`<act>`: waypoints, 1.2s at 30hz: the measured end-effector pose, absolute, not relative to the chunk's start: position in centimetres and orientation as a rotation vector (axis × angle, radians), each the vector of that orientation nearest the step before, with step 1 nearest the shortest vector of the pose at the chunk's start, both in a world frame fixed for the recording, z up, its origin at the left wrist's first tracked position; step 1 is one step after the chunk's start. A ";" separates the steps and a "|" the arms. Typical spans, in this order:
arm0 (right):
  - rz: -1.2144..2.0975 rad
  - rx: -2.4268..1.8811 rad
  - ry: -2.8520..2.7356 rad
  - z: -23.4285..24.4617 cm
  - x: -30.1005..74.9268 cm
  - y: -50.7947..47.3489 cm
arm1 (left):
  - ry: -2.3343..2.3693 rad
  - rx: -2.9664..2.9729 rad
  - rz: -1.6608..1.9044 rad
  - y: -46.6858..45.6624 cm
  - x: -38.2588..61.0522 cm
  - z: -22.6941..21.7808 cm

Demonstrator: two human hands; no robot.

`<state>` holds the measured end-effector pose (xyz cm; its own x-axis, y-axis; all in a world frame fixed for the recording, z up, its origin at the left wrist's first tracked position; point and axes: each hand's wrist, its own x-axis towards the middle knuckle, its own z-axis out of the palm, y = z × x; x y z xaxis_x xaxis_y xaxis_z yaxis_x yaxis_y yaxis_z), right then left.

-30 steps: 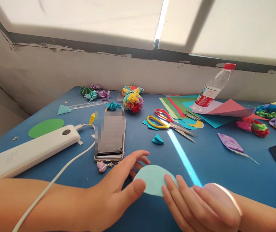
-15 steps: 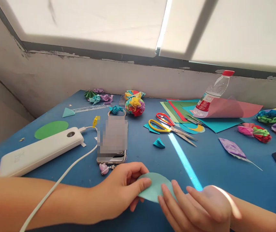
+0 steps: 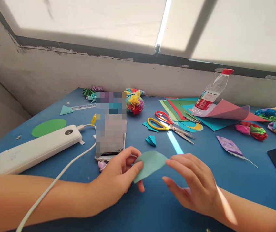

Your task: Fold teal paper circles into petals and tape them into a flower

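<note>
A light teal piece of paper (image 3: 151, 164) with a curved edge is pinched between the thumb and fingers of my left hand (image 3: 120, 175). My right hand (image 3: 197, 183) is just to its right, thumb and fingers apart, with a fingertip at or very near the paper's right tip. Beyond the paper lies a small folded blue piece of paper (image 3: 150, 140). Farther back rest scissors (image 3: 169, 126) with one yellow and one red handle, their blades parted. A phone (image 3: 110, 135) lies past my left hand, partly covered by a blurred patch.
A white power bank (image 3: 38, 148) sits at left, its cable (image 3: 62, 174) passing over my left forearm. Green paper oval (image 3: 49, 127), paper flower ball (image 3: 135, 103), coloured sheets (image 3: 171, 109) and a tilted plastic bottle (image 3: 211, 93) stand farther back. A purple paper leaf (image 3: 230, 146) is at right.
Both hands have risen slightly away from me with the paper. My right hand has turned and opened, its thumb now apart from the fingers. The small folded blue piece has shifted left.
</note>
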<state>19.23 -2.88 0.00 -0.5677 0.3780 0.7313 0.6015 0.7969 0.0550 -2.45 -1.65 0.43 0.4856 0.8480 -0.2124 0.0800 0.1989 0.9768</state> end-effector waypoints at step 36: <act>0.899 -1.005 -2.303 1.5 17.7 -2.7 | 0.904 1.353 0.589 -1.4 -2.6 0.8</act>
<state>17.65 -2.73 1.53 -0.6219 0.7679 0.1537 0.4608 0.5175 -0.7210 -2.64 -1.41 0.78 0.5496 0.8093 -0.2073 0.1370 0.1575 0.9780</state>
